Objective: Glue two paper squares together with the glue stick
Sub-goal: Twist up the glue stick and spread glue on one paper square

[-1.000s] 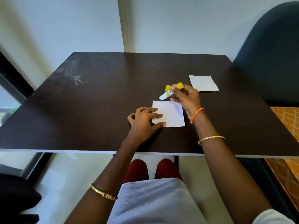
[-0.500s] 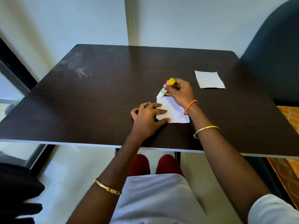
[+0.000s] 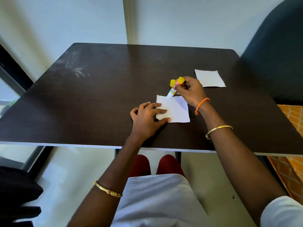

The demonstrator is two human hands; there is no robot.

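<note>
Your right hand pinches the glue stick near its yellow end, tilted so the white tip meets the far edge of the near paper square. A second yellow piece, probably the cap, seems tucked in the same hand. Your left hand lies flat, fingers spread on the square's left edge, likely to stop it sliding under the strokes. The other paper square waits further back on the table, clear of the glue.
</note>
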